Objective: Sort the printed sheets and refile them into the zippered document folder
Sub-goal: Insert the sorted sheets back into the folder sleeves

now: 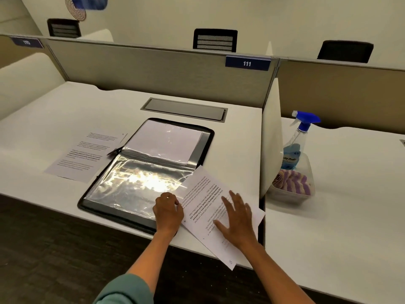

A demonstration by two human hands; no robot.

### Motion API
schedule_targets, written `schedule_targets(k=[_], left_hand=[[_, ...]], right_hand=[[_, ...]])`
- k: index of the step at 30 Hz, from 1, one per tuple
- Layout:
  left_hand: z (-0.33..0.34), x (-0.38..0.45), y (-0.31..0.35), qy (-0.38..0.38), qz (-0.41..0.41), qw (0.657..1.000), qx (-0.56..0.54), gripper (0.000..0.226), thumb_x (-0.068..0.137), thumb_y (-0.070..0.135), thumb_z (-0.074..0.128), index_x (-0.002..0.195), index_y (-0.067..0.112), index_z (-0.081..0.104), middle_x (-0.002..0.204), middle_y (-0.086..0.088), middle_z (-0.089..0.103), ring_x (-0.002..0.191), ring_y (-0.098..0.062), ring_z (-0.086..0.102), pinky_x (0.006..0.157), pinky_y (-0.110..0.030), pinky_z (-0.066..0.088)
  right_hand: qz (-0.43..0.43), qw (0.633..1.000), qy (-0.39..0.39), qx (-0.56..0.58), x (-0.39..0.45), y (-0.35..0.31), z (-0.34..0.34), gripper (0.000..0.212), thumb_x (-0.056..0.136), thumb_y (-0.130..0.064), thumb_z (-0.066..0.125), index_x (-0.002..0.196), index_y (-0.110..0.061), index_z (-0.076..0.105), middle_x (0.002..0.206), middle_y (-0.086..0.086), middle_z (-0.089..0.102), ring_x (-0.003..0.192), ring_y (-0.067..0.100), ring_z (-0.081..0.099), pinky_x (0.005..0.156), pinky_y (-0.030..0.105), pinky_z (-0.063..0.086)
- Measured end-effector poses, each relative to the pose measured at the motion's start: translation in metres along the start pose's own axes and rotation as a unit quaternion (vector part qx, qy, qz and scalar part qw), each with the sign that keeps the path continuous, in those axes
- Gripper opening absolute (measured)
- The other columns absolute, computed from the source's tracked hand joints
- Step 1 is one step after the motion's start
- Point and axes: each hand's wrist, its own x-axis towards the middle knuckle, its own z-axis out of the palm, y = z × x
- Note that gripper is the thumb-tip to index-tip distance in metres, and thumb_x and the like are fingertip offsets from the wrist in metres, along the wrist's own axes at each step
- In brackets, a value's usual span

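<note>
A black zippered document folder [151, 170] with clear plastic sleeves lies open on the white table [65, 119]. At its near right corner, the left hand [168, 210] has its grip curled, pinching the edge of a white printed sheet [208, 194] that lies skewed over the table's near edge. The right hand [237, 218] rests flat on that sheet, fingers spread. Another printed sheet [83, 154] lies just left of the folder. A blue spray bottle [295, 141] stands far right.

Folder [140, 189]: glossy clear plastic sleeves, black cloth edge. Sheets [203, 194]: matt paper. Desk [65, 110]: smooth matt white.
</note>
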Motion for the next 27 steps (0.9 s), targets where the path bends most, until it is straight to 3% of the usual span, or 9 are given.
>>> schedule_targets(k=[2, 4, 8, 11, 13, 17, 23, 27], left_hand=[[0.0, 0.0, 0.0, -0.005, 0.0, 1.0, 0.001, 0.02, 0.081, 0.005, 0.064, 0.077, 0.018, 0.05, 0.095, -0.001, 0.055, 0.094, -0.022, 0.047, 0.079, -0.034, 0.032], [0.0, -0.002, -0.001, -0.012, -0.001, 1.0, 0.006, 0.017, 0.083, 0.006, 0.063, 0.079, 0.017, 0.051, 0.097, 0.0, 0.054, 0.095, -0.021, 0.046, 0.079, -0.032, 0.031], [-0.002, -0.004, -0.003, -0.024, 0.002, 1.0, 0.02, 0.016, 0.084, 0.01, 0.065, 0.082, 0.019, 0.052, 0.101, 0.002, 0.054, 0.098, -0.02, 0.046, 0.081, -0.03, 0.033], [-0.003, -0.003, -0.004, -0.017, 0.005, 1.0, 0.011, 0.017, 0.084, 0.01, 0.065, 0.08, 0.02, 0.052, 0.1, 0.003, 0.054, 0.098, -0.019, 0.046, 0.082, -0.03, 0.034], [-0.003, -0.004, -0.005, -0.011, 0.005, 1.0, -0.002, 0.018, 0.084, 0.01, 0.065, 0.079, 0.022, 0.052, 0.1, 0.005, 0.053, 0.099, -0.016, 0.045, 0.083, -0.027, 0.031], [0.001, -0.004, -0.01, 0.001, 0.0, 0.999, -0.032, 0.015, 0.083, 0.011, 0.065, 0.079, 0.022, 0.056, 0.105, 0.007, 0.054, 0.103, -0.016, 0.045, 0.088, -0.031, 0.04], [0.002, -0.004, -0.019, 0.038, 0.045, 0.998, -0.007, 0.007, 0.081, 0.012, 0.071, 0.085, 0.015, 0.066, 0.115, -0.002, 0.06, 0.111, -0.023, 0.048, 0.091, -0.038, 0.043], [-0.002, -0.005, -0.022, 0.053, 0.071, 0.996, -0.007, 0.015, 0.076, 0.01, 0.073, 0.084, 0.016, 0.062, 0.115, -0.004, 0.06, 0.112, -0.023, 0.048, 0.089, -0.041, 0.045]], right_hand=[[-0.02, 0.996, -0.083, -0.023, 0.009, -0.011, 0.006, 0.085, 0.09, -0.063, 0.05, 0.157, -0.03, 0.011, 0.161, -0.008, -0.017, 0.15, 0.015, -0.017, 0.122, 0.047, -0.007], [-0.041, 0.99, -0.128, -0.04, 0.018, -0.024, 0.009, 0.087, 0.09, -0.065, 0.048, 0.157, -0.029, 0.005, 0.162, -0.006, -0.018, 0.15, 0.015, -0.017, 0.12, 0.041, -0.014], [-0.082, 0.982, -0.162, -0.059, 0.038, -0.047, 0.017, 0.094, 0.084, -0.077, 0.027, 0.158, -0.025, 0.001, 0.164, -0.003, -0.014, 0.151, 0.016, -0.014, 0.119, 0.039, -0.013], [-0.114, 0.975, -0.176, -0.076, 0.055, -0.061, 0.022, 0.112, 0.071, -0.089, 0.001, 0.158, -0.019, -0.001, 0.165, 0.0, -0.013, 0.151, 0.018, -0.013, 0.12, 0.042, -0.012], [-0.127, 0.97, -0.189, -0.085, 0.064, -0.069, 0.026, 0.121, 0.063, -0.088, -0.009, 0.158, -0.014, -0.001, 0.165, 0.003, -0.013, 0.152, 0.019, -0.011, 0.119, 0.044, -0.011], [-0.14, 0.963, -0.21, -0.09, 0.071, -0.08, 0.033, 0.12, 0.064, -0.087, -0.011, 0.158, -0.012, -0.001, 0.164, 0.006, -0.013, 0.152, 0.021, -0.01, 0.12, 0.046, -0.01], [-0.203, 0.953, -0.2, -0.099, 0.073, -0.082, 0.039, 0.088, 0.084, -0.07, 0.01, 0.157, -0.021, 0.011, 0.166, 0.002, -0.002, 0.153, 0.025, -0.004, 0.118, 0.049, -0.01], [-0.241, 0.944, -0.202, -0.105, 0.076, -0.077, 0.036, 0.09, 0.084, -0.078, -0.001, 0.158, -0.028, 0.011, 0.165, -0.003, 0.0, 0.152, 0.024, -0.007, 0.121, 0.054, -0.006]])
